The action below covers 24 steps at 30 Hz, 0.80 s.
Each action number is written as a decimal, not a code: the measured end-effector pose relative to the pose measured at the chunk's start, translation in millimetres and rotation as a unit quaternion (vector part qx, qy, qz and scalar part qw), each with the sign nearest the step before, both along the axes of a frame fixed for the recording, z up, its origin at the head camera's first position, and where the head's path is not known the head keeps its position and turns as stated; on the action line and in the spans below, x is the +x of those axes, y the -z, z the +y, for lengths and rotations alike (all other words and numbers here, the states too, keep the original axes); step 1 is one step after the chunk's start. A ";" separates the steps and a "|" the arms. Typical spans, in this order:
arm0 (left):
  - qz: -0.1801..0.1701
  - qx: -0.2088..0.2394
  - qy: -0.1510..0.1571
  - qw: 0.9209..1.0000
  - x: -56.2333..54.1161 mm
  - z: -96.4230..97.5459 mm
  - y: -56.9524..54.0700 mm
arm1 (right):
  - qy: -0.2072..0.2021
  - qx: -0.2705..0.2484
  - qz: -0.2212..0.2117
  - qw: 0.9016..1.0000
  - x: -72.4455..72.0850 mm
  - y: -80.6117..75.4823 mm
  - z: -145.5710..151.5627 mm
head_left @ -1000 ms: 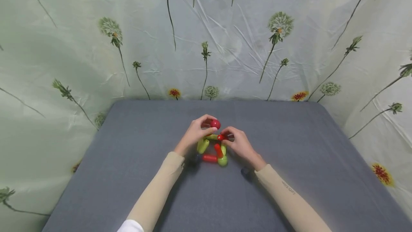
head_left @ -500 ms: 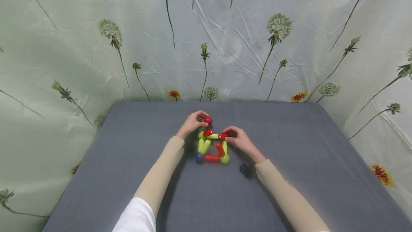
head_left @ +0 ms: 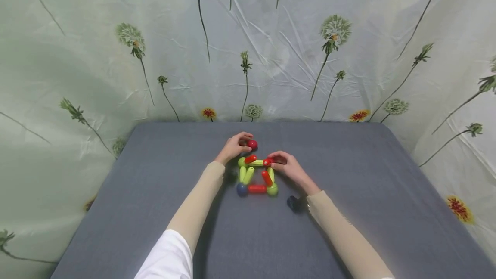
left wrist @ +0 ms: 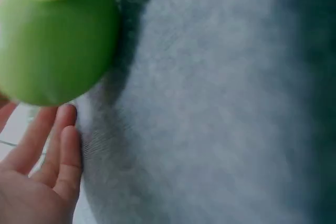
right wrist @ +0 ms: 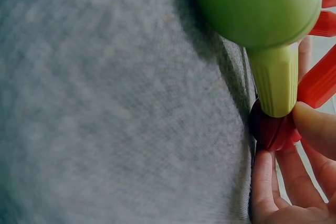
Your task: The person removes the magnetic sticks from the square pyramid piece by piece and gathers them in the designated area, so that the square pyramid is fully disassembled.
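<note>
Sitting at twelve o'clock from the stubby red rod [head_left: 250, 159], a glossy red ball [head_left: 252, 144] has the left hand [head_left: 233, 146]'s fingers curled round it. The right hand [head_left: 288, 167], at four o'clock, pinches a dark-red corner ball [right wrist: 266, 128].

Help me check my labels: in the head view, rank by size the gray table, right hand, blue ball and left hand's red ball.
1. Gray table
2. Right hand
3. Blue ball and red ball: too alike to rank
</note>
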<state>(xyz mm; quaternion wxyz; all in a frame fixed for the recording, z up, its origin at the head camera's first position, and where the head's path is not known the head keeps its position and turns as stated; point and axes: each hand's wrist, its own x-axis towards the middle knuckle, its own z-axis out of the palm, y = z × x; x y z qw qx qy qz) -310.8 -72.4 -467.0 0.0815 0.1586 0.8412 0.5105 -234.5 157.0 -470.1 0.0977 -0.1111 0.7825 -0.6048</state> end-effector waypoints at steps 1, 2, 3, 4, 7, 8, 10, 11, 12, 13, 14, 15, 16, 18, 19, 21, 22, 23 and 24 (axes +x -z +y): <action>0.009 0.009 -0.004 1.000 3.1 -2.5 -0.9 | 0.000 0.002 -0.001 1.000 0.0 0.0 -0.8; 0.018 0.024 -0.006 1.000 6.6 -5.3 -1.8 | -0.001 0.004 -0.001 1.000 0.1 0.0 -1.5; 0.028 0.040 -0.005 0.999 10.8 -8.2 -3.1 | 0.000 0.005 -0.002 1.000 0.2 0.2 -2.0; 0.039 0.056 0.001 0.998 15.4 -11.4 -4.6 | 0.001 0.006 -0.004 1.000 0.2 0.3 -2.4; 0.059 0.091 0.043 0.993 31.7 -19.6 -9.4 | 0.006 0.002 -0.009 1.000 0.4 0.8 -2.6; 0.061 0.095 0.064 0.992 37.2 -21.3 -10.9 | 0.008 0.000 -0.011 1.000 0.4 0.8 -2.6; 0.061 0.086 0.107 0.989 47.8 -22.2 -13.5 | 0.009 -0.002 -0.011 1.000 0.9 -0.1 -1.7; 0.060 0.077 0.123 0.988 52.5 -21.4 -14.4 | 0.009 -0.003 -0.011 1.000 1.2 -0.7 -0.9; 0.064 0.061 0.131 0.987 56.9 -20.0 -15.2 | 0.008 -0.002 -0.010 1.000 1.5 -1.5 0.0; 0.071 0.043 0.134 0.987 60.3 -17.8 -15.4 | 0.008 -0.004 -0.009 1.000 1.7 -1.9 0.7; 0.082 0.023 0.132 0.988 62.3 -14.6 -14.8 | 0.004 -0.003 -0.005 1.000 1.9 -2.2 1.7; 0.099 0.004 0.126 0.987 64.2 -11.2 -14.0 | 0.003 -0.003 -0.003 1.000 2.1 -2.5 2.6; 0.113 -0.012 0.115 0.987 65.4 -7.6 -13.2 | 0.000 -0.003 -0.002 1.000 2.1 -2.3 3.3; 0.135 -0.039 0.087 0.986 66.5 -1.8 -11.5 | -0.003 -0.005 -0.003 1.000 3.3 -3.4 3.6; 0.139 -0.040 0.076 0.987 66.4 0.5 -10.4 | -0.003 -0.005 -0.004 1.000 3.9 -3.5 3.0; 0.146 -0.031 0.056 0.987 66.2 2.7 -9.1 | -0.001 -0.002 -0.008 1.000 4.8 -3.8 1.5; 0.146 -0.024 0.047 0.988 65.7 2.0 -9.4 | -0.002 0.000 -0.006 1.000 5.3 -3.8 0.9; 0.147 -0.016 0.038 0.988 64.8 0.3 -9.8 | 0.000 0.002 -0.008 1.000 5.8 -4.4 0.0; 0.150 -0.005 0.027 0.988 63.2 -2.3 -10.2 | 0.003 0.004 -0.009 1.000 5.9 -4.3 -0.8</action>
